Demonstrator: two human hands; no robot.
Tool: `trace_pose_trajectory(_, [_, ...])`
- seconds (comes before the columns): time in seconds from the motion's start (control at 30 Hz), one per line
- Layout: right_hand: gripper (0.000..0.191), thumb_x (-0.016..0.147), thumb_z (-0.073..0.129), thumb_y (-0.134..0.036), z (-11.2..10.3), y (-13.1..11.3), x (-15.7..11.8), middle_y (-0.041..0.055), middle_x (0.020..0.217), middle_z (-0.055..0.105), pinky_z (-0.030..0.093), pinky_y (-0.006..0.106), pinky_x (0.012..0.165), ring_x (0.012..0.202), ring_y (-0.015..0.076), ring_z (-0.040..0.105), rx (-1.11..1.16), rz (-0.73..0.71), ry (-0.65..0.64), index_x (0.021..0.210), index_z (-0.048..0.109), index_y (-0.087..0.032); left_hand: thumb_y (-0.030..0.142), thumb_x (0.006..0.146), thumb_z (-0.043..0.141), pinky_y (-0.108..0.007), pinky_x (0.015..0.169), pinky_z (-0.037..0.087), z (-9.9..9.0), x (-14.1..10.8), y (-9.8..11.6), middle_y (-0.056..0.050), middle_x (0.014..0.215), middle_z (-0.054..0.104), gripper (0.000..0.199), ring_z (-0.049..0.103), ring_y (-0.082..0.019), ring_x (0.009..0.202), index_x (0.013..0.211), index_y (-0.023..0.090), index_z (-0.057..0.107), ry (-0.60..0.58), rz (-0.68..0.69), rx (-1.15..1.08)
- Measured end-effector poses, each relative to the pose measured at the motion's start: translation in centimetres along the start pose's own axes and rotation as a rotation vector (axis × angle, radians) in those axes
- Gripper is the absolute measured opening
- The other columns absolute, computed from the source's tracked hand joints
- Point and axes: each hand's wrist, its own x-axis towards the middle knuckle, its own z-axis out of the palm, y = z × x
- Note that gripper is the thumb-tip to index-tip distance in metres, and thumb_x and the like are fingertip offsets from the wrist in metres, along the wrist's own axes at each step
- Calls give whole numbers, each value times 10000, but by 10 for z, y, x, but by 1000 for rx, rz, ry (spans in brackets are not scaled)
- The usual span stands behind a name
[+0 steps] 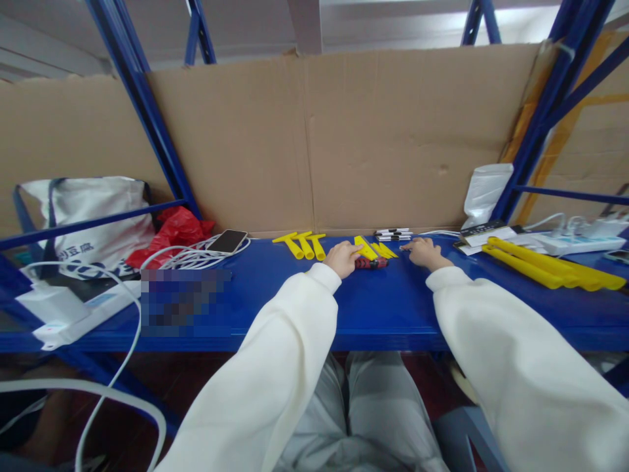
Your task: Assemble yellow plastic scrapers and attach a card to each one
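At centre frame the left hand [344,259] pinches a flat yellow strip [366,248] by a dark-red patterned object [372,263] — right of centre, the right hand [424,253] bends its fingers, hold unclear.

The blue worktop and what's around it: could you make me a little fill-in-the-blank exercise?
1. The left hand touches a flat piece coloured ____.
2. Left of that hand lie ____ T-shaped pieces.
3. The upright panel behind the worktop is made of ____.
4. The right hand emerges from a ____ sleeve.

Missing words: yellow; three; cardboard; white.
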Motion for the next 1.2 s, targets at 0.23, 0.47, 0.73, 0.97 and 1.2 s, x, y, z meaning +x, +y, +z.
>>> trace_pose_trajectory(0.23, [544,847,444,-123,-1,-5,-4,166,1457,514,367,608,1063,1373,371,391,-31,-14,10,1332,657,-246,195,936,546,-326,972,505,0,0,1,-85,1108,692,376,662,-219,1060,1276,251,694,-17,10,36])
trace_pose_trajectory(0.47, [418,848,466,-121,-2,-3,-2,156,1334,606,407,524,1016,1285,336,463,-42,-26,38,1138,750,-217,209,927,566,-323,962,515,4,1,-2,-78,1100,699,369,665,-217,1058,1268,259,700,4,24,7])
trace_pose_trajectory(0.73, [303,845,499,-123,-7,-3,-2,175,1186,678,435,479,962,1214,325,529,-73,16,35,994,757,-175,195,928,561,-325,972,504,2,0,0,-84,1103,703,380,659,-220,1068,1283,236,690,-11,22,-1])
trace_pose_trajectory(0.97, [369,891,417,-104,-5,-4,-2,253,1232,648,447,496,965,1238,344,533,-116,37,29,1107,715,-86,205,929,557,-310,966,499,2,1,-1,-74,1120,702,376,657,-213,1067,1279,243,692,-25,30,-3])
trace_pose_trajectory(1.2, [291,843,490,-102,-1,-4,2,247,1214,627,433,491,962,1225,354,523,-80,2,68,1029,714,-94,206,937,544,-310,962,501,1,0,1,-80,1119,697,379,661,-210,1060,1286,247,687,-52,59,38])
